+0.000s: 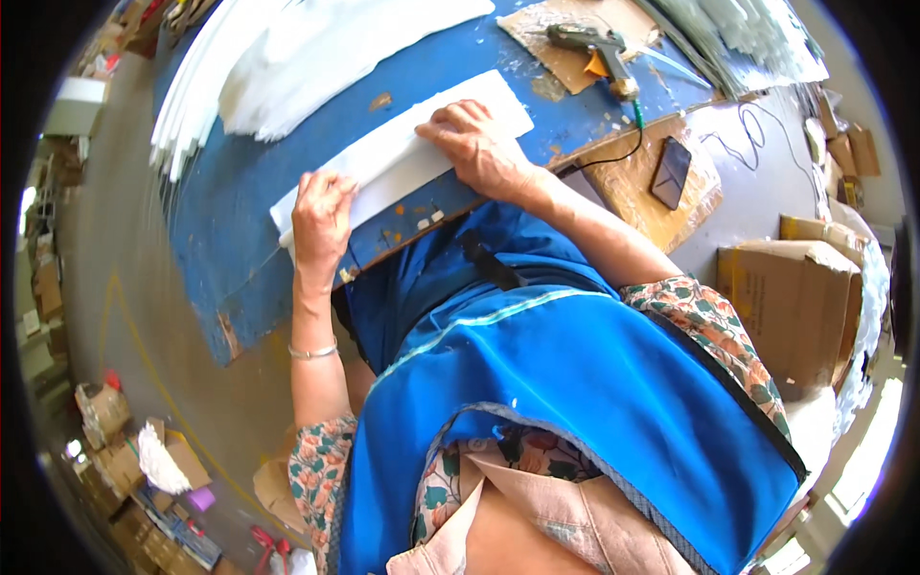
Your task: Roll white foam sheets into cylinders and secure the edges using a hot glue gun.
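A long white foam strip lies across the near edge of a blue worktable. My left hand presses on the strip's left end with curled fingers. My right hand lies flat on the strip nearer its right end, fingers spread over it. Both hands hold the strip down against the table. I wear a blue apron over a flowered top, and a thin bracelet sits on my left wrist.
A glue gun rests on a cardboard sheet at the table's far right, its cord trailing down. White foam sheets are stacked at the back. A dark phone lies on cardboard. Cardboard boxes stand at right, more clutter on the floor at lower left.
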